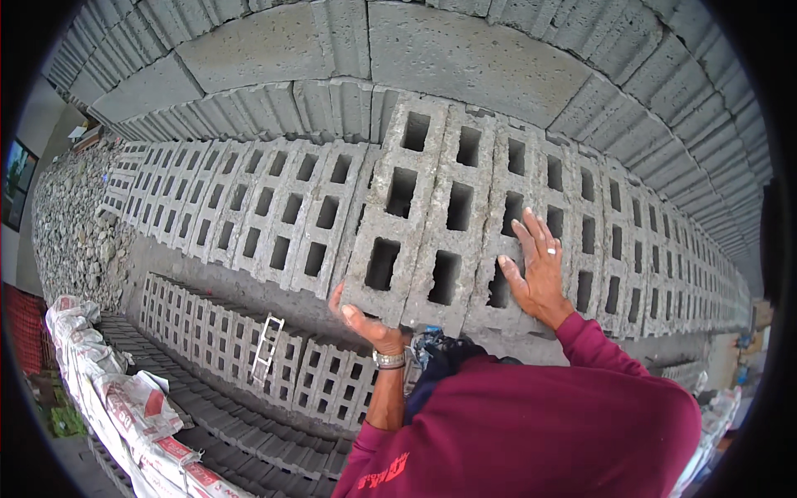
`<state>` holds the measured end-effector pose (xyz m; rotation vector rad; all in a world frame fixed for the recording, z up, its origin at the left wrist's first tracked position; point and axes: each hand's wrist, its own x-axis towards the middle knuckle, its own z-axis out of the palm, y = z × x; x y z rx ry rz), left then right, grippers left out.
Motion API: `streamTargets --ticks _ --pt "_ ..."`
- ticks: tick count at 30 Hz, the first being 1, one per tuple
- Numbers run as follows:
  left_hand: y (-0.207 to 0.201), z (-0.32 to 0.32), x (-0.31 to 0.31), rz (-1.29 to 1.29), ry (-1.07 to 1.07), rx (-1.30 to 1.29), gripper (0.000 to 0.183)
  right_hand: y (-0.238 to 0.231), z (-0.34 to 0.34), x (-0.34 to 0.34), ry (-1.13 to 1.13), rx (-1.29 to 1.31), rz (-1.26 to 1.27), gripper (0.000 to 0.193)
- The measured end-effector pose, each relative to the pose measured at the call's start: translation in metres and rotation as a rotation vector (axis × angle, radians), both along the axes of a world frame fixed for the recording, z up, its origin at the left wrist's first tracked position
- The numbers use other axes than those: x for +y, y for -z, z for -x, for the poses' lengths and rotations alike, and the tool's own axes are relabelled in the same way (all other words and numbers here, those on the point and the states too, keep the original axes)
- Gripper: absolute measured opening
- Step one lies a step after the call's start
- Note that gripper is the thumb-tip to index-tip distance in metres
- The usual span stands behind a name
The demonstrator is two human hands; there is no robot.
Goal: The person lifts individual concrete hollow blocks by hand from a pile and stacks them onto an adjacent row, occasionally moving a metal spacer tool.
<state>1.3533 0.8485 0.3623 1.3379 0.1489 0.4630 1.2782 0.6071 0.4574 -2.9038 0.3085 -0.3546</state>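
The hollow concrete block (397, 217) lies tilted on the stacked row of blocks (249, 212), its long axis running from the near edge up toward the solid block wall (465, 58), its three cavities facing up. The left hand (365, 319) cups its near lower corner with curled fingers; the right hand (538, 266) presses flat, fingers spread, on a block two over. Below the row is a bare gap, then a lower block row (241, 349) bearing what seems a small metal frame (267, 347). The sleeve hides the block's underside.
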Motion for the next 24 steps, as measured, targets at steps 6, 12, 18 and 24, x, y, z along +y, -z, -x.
streamTargets --ticks 6,12,18,24 --pt "0.001 0.036 0.032 -0.184 -0.008 -0.107 0.062 0.006 0.004 -0.002 -0.006 -0.047 0.015 0.060" --pt "-0.001 0.050 -0.018 -0.245 -0.075 -0.160 0.065 0.007 -0.001 -0.002 -0.049 -0.111 0.036 0.060" --pt "-0.003 0.033 -0.048 -0.288 -0.276 -0.104 0.073 0.015 -0.004 0.001 -0.034 -0.084 0.037 0.061" --pt "-0.011 0.028 -0.057 -0.290 -0.316 -0.052 0.069 0.014 -0.003 -0.003 -0.035 -0.070 0.056 0.061"
